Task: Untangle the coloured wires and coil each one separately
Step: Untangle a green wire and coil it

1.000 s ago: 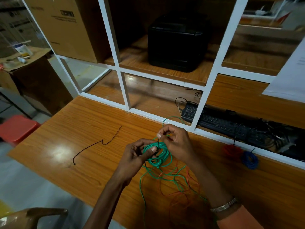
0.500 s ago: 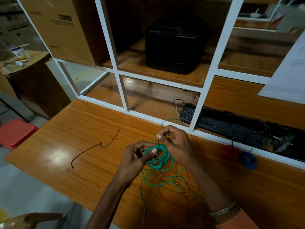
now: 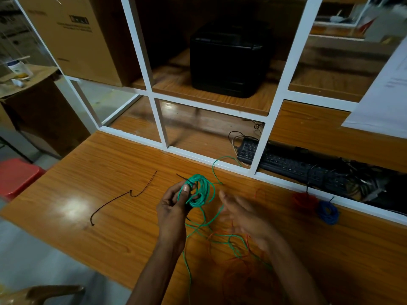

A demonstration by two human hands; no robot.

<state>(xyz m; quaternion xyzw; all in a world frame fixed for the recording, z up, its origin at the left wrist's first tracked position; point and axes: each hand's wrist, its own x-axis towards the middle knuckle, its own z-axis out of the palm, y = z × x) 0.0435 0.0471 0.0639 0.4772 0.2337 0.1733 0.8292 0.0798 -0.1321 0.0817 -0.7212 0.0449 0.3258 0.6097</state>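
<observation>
Green wire is gripped as a partly wound coil above the desk by the left hand, probably so the loops cannot spring apart. Its loose tail trails into the orange wire, and the right hand is held slack-fingered and empty beside it, apparently to gather more slack.

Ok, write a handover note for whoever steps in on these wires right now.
Left hand grips the green coil, held over the table; a dark tie pokes out of it.
Right hand is open, blurred, holding nothing.
Done: red coil and blue coil lie by the white frame.
Left: the green tail is tangled with the loose orange wire. Free it, finish the green coil, then coil the orange.
A spare tie lies to the left.
</observation>
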